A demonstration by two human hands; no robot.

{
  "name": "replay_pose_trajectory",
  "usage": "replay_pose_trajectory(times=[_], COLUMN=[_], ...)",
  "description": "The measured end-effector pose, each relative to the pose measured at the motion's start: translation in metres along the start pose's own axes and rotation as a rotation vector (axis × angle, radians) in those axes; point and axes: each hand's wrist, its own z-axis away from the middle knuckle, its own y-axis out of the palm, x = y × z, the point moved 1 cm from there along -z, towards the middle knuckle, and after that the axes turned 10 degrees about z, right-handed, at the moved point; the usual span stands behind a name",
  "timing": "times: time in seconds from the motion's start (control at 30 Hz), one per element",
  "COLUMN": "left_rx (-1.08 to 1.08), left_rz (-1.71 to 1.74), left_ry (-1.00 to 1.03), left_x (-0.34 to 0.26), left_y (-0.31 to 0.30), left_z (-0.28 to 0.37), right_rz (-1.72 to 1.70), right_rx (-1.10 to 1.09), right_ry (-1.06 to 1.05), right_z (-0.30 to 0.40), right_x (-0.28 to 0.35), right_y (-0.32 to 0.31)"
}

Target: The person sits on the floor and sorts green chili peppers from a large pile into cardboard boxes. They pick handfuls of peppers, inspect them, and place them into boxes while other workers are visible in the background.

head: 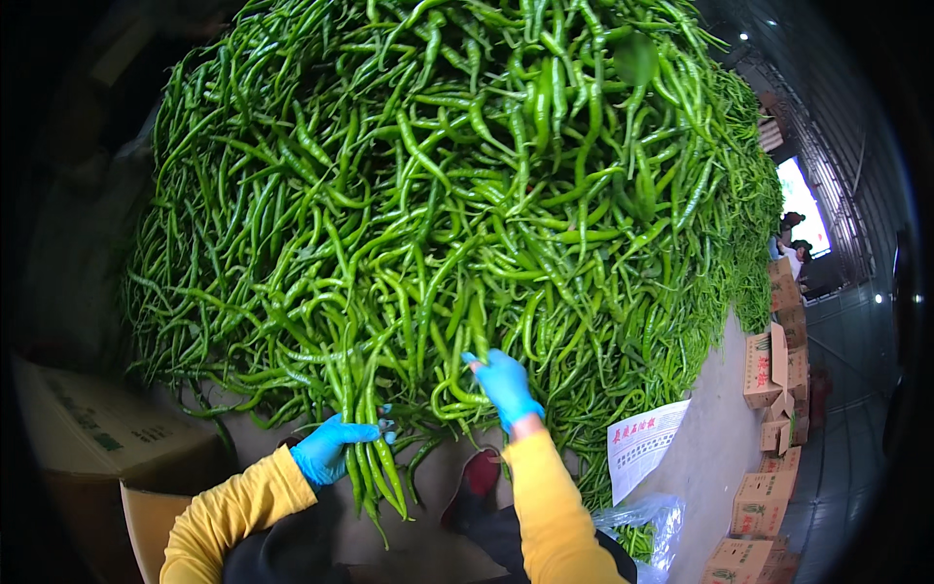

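Observation:
A huge heap of long green chili peppers [452, 219] fills most of the view. At its lower edge my left hand [332, 445], in a blue glove with some fingertips bare, is closed around a bunch of green peppers [379, 474] that hang down past the fingers. My right hand [503, 383], also blue-gloved, lies at the heap's near edge to the right, its thumb and forefinger at a green pepper [476, 328]. Whether it grips that pepper cannot be told. Both sleeves are yellow.
A cardboard box [117, 431] stands at the lower left. Right of the heap lie a printed sheet [646, 445] and a clear plastic bag [668, 522] with green peppers. Cardboard boxes [762, 504] line the right side of the floor [719, 438]. Other people [795, 255] are far off at right.

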Motion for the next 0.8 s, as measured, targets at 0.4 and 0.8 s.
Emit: replay_pose_trajectory(times=[0.4, 0.8], left_rx=[0.107, -0.017], left_rz=[-0.011, -0.072], left_ry=[-0.246, 0.066], left_x=[0.016, -0.011], left_y=[0.001, -0.023], left_z=[0.006, 0.012], right_rz=[-0.529, -1.287], right_rx=[-0.210, 0.146], right_ry=[-0.725, 0.403], right_z=[0.119, -0.104], right_x=[0.107, 0.063], right_y=[-0.004, 0.074])
